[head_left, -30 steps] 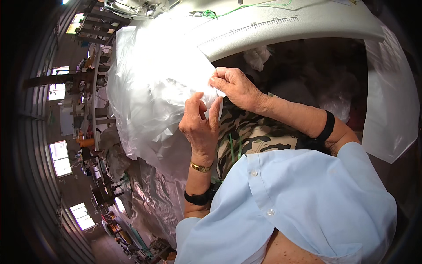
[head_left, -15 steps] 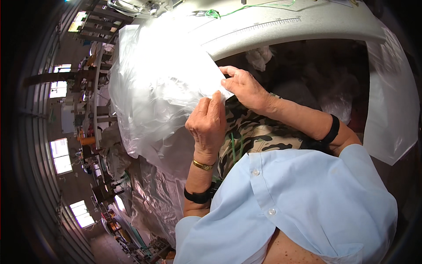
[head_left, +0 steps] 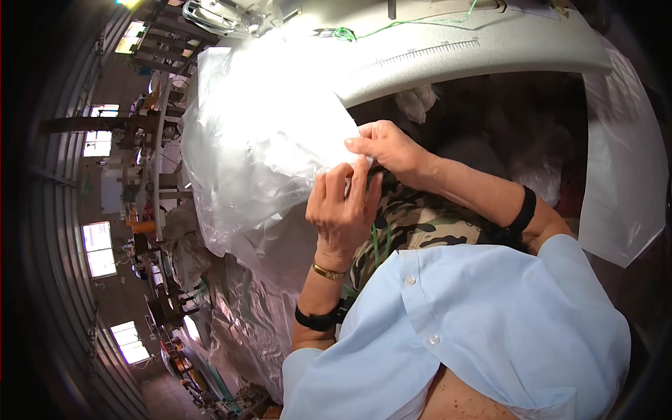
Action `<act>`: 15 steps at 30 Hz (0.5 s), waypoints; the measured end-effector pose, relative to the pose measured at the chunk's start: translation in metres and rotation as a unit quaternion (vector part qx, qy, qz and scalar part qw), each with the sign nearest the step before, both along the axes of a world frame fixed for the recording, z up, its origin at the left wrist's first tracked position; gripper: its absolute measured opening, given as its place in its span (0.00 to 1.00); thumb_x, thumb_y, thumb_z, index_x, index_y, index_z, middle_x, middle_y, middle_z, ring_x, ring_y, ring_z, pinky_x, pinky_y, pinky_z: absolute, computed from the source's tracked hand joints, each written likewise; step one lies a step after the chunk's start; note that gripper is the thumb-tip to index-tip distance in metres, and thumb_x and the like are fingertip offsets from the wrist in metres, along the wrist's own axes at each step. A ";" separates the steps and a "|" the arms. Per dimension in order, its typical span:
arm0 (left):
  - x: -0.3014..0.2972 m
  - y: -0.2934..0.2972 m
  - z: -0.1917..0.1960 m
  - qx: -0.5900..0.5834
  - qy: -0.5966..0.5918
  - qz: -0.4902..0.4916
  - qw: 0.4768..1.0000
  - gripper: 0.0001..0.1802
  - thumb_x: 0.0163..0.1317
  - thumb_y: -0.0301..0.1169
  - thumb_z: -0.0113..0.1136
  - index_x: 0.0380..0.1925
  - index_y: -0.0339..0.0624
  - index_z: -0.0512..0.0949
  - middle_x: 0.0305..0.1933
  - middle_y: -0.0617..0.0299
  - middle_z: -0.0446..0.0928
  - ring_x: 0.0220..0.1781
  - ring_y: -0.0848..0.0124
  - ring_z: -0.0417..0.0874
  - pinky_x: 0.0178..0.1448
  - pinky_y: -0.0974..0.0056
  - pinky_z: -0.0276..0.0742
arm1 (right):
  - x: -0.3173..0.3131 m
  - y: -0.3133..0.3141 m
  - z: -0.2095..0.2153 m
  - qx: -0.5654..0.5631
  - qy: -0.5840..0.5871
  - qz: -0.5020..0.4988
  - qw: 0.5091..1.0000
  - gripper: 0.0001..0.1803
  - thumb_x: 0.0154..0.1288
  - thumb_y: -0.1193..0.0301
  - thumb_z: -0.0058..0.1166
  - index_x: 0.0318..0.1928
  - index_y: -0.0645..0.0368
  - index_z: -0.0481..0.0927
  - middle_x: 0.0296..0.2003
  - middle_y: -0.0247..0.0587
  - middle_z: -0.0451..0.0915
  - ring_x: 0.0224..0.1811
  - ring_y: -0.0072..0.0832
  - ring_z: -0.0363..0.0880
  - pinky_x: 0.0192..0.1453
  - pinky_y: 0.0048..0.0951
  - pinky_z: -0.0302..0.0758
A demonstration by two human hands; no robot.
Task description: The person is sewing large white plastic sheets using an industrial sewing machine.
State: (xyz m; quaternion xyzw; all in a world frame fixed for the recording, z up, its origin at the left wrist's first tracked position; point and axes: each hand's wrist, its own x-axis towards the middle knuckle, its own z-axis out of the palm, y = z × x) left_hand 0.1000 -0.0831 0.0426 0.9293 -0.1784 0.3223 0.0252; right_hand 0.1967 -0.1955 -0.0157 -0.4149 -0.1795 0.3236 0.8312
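Observation:
A translucent white plastic sheet (head_left: 273, 168), perhaps a bag, lies over the table's left part and hangs down over its front edge. My right hand (head_left: 392, 150) pinches the sheet's right-hand corner between thumb and fingers. Just below it, my left hand (head_left: 341, 203) is raised with its fingers bent and apart and the thumb away from them. Its index fingertip reaches close to the pinched corner; whether it touches the plastic is hard to see. Strong glare whites out the sheet's upper part.
The pale table (head_left: 420, 63) carries a printed ruler scale, a green thread (head_left: 406, 24) and a sewing machine part (head_left: 238, 17) at the far left. Another plastic sheet (head_left: 623, 168) hangs at the right. Crumpled plastic (head_left: 252, 322) lies at lower left; a white scrap (head_left: 416, 103) sits under the edge.
My left hand has loosened from a closed pinch near the corner; its fingers have spread and it sits slightly lower. My right hand keeps the corner, its fingers now closer together.

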 end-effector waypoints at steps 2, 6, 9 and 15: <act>-0.009 0.010 -0.007 0.011 -0.018 0.002 1.000 0.21 0.53 0.36 0.72 0.47 0.42 0.82 0.45 0.59 0.76 0.40 0.64 0.77 0.43 0.62 0.75 | -0.005 -0.002 0.015 -0.063 -0.108 -0.070 0.990 0.17 0.72 0.65 0.52 0.27 0.64 0.77 0.23 0.26 0.74 0.27 0.12 0.68 0.30 0.21 0.69; 0.004 0.020 -0.026 0.006 -0.058 0.025 0.998 0.46 0.51 0.42 0.74 0.66 0.35 0.63 0.61 0.49 0.68 0.63 0.55 0.68 0.66 0.49 0.61 | 0.009 -0.002 0.018 -0.097 -0.138 -0.083 0.982 0.17 0.71 0.65 0.52 0.26 0.63 0.75 0.23 0.25 0.71 0.28 0.12 0.65 0.31 0.22 0.67; 0.022 0.023 -0.042 -0.150 -0.026 0.071 0.986 0.48 0.49 0.39 0.75 0.66 0.33 0.60 0.61 0.47 0.68 0.63 0.51 0.69 0.66 0.47 0.60 | 0.002 0.008 0.038 -0.056 -0.103 -0.076 0.990 0.16 0.71 0.65 0.52 0.28 0.64 0.78 0.25 0.25 0.74 0.29 0.12 0.66 0.32 0.21 0.67; 0.042 0.014 -0.068 -0.207 -0.080 0.137 0.965 0.53 0.48 0.40 0.74 0.68 0.33 0.54 0.66 0.45 0.63 0.67 0.47 0.64 0.70 0.46 0.56 | 0.004 0.015 0.044 -0.070 -0.127 -0.063 0.987 0.16 0.72 0.65 0.53 0.42 0.68 0.82 0.35 0.30 0.82 0.37 0.12 0.75 0.44 0.19 0.74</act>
